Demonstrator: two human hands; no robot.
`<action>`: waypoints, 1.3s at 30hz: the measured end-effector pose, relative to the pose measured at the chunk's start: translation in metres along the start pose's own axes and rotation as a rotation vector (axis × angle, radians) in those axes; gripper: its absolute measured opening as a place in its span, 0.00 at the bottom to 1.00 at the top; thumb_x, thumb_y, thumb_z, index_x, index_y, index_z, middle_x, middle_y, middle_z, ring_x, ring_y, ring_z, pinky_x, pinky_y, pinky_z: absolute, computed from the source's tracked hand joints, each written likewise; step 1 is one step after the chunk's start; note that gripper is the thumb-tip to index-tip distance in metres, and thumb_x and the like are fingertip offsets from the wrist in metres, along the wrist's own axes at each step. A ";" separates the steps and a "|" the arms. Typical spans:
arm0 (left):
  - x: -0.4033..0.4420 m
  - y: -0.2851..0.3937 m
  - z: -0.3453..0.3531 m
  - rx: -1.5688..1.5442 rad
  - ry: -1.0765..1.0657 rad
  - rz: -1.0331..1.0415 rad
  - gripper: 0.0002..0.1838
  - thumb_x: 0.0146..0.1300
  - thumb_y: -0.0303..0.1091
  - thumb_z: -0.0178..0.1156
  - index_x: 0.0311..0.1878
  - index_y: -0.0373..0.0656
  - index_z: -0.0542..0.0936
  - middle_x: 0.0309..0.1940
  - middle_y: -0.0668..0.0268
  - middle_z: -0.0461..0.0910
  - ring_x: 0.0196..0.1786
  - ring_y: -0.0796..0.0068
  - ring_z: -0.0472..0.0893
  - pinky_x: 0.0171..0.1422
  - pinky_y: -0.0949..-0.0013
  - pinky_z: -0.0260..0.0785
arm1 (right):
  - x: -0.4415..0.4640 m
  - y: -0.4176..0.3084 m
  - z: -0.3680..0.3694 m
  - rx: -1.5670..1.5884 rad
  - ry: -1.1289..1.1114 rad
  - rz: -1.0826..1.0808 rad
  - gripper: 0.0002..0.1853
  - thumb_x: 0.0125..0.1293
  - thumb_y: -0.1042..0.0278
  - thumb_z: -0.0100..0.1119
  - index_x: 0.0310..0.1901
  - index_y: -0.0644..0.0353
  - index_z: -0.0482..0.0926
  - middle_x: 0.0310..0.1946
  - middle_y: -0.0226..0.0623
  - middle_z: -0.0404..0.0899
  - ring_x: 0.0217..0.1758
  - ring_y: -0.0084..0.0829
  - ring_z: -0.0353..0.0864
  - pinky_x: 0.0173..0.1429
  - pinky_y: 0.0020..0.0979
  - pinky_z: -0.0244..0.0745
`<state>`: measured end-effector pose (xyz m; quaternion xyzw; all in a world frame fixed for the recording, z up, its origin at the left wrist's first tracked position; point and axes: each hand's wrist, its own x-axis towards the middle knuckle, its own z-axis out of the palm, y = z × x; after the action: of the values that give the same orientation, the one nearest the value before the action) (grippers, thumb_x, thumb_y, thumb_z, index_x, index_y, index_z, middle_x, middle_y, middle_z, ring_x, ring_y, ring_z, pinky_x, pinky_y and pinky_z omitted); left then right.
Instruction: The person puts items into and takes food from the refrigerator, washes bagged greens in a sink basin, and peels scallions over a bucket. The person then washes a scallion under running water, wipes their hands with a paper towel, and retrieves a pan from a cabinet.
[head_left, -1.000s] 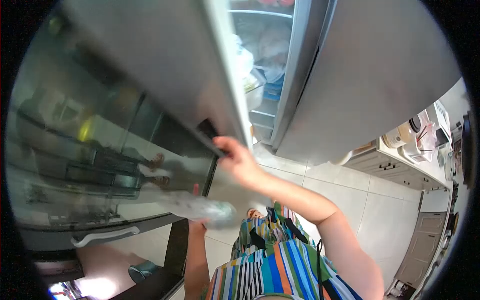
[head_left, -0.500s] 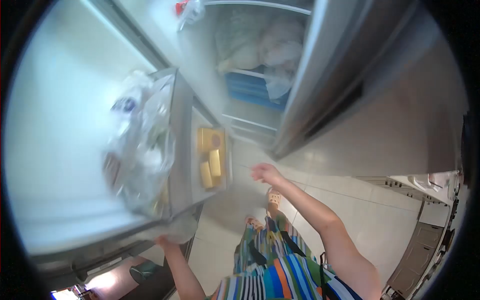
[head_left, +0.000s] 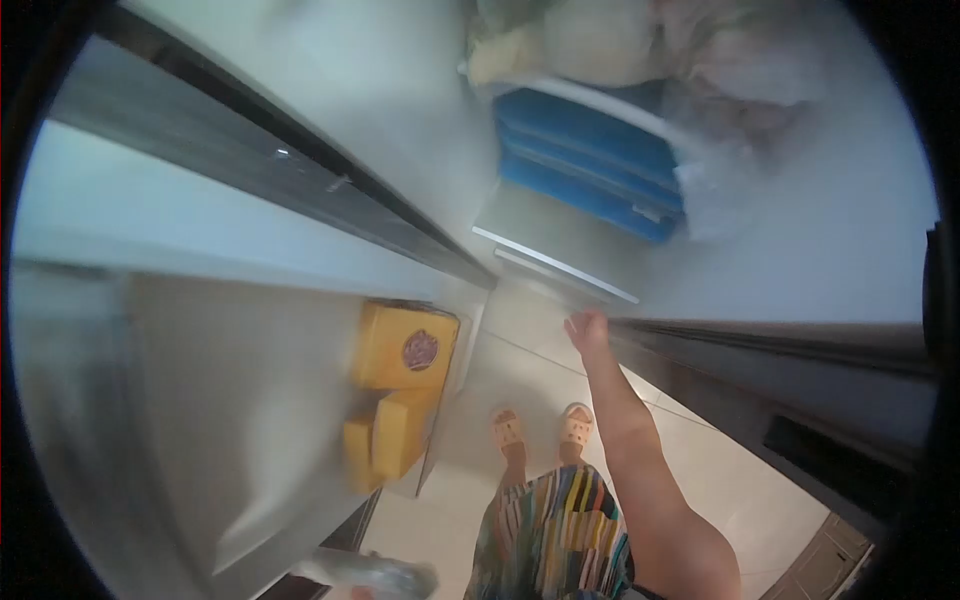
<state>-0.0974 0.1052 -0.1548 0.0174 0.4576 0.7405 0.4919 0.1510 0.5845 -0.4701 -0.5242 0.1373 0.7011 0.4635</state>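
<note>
Some striped clothing point(head_left: 550, 530) took up the bottom middle of the frame, so that was about the closest stuff. Just left of it, the left hand point(head_left: 360, 593) barely poked in at the bottom edge, right up against a see-through plastic bag point(head_left: 385, 575) in the lower left part — couldn't tell how the fingers were set, way too cut off and blurry. The right hand point(head_left: 588, 328) was near the center with its arm stretched up from the bottom, fingers close together and partly curled. It was by the end of the dark door edge point(head_left: 690, 375) on the right, but whether it was touching, no clue.

Over on the left, an open door bin point(head_left: 250, 400) had three yellow boxes point(head_left: 405, 425) at its right end, the upper one with a round dark label. A black recess point(head_left: 835, 455) showed in the dark panel at lower right.

Up top was the fridge interior point(head_left: 390, 120): ridged blue stuff point(head_left: 590, 165) above a pale drawer point(head_left: 560, 240), and hazy bagged items point(head_left: 740, 55) at upper right. Farther down — light sandals point(head_left: 577, 425) on the tiled floor point(head_left: 455, 540), plus cabinet doors point(head_left: 820, 560) in the lower right corner.
</note>
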 end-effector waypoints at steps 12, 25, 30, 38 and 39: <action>0.108 -0.148 0.080 0.351 0.596 -0.691 0.26 0.36 0.33 0.50 0.45 0.39 0.65 0.36 0.60 0.69 0.43 0.62 0.69 0.46 0.61 0.63 | 0.083 0.031 0.012 0.410 -0.181 -0.150 0.06 0.48 0.71 0.44 0.30 0.57 0.66 0.32 0.34 0.64 0.41 0.32 0.62 0.48 0.39 0.61; 0.216 -0.191 0.096 0.455 0.238 -0.599 0.31 0.32 0.22 0.55 0.48 0.39 0.62 0.40 0.59 0.68 0.46 0.60 0.68 0.49 0.60 0.62 | -0.010 0.119 -0.053 0.143 -0.005 0.032 0.09 0.45 0.82 0.41 0.30 0.59 0.66 0.32 0.30 0.67 0.40 0.24 0.65 0.39 0.30 0.59; 0.260 -0.215 0.125 0.440 0.125 -0.509 0.34 0.39 0.17 0.52 0.52 0.44 0.52 0.45 0.61 0.62 0.49 0.66 0.64 0.52 0.65 0.59 | -0.015 0.100 -0.062 0.086 -0.045 0.148 0.10 0.47 0.79 0.42 0.34 0.64 0.67 0.35 0.36 0.69 0.44 0.25 0.67 0.41 0.30 0.62; 0.291 -0.240 0.141 0.412 0.203 -0.456 0.30 0.40 0.19 0.54 0.50 0.41 0.55 0.43 0.59 0.63 0.48 0.65 0.65 0.51 0.65 0.60 | 0.053 0.045 0.004 -1.614 -0.160 -0.774 0.15 0.50 0.66 0.50 0.38 0.66 0.68 0.33 0.44 0.73 0.37 0.31 0.74 0.34 0.28 0.69; 0.295 -0.240 0.142 0.414 0.210 -0.493 0.30 0.40 0.20 0.54 0.49 0.41 0.56 0.42 0.59 0.64 0.47 0.65 0.65 0.50 0.66 0.61 | 0.078 0.054 0.007 -1.767 -0.119 -0.857 0.17 0.50 0.65 0.51 0.40 0.66 0.67 0.36 0.45 0.72 0.41 0.32 0.73 0.38 0.29 0.70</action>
<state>-0.0109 0.4421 -0.3648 -0.0707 0.6367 0.4885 0.5924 0.1024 0.6004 -0.5502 -0.6515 -0.6617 0.3491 0.1258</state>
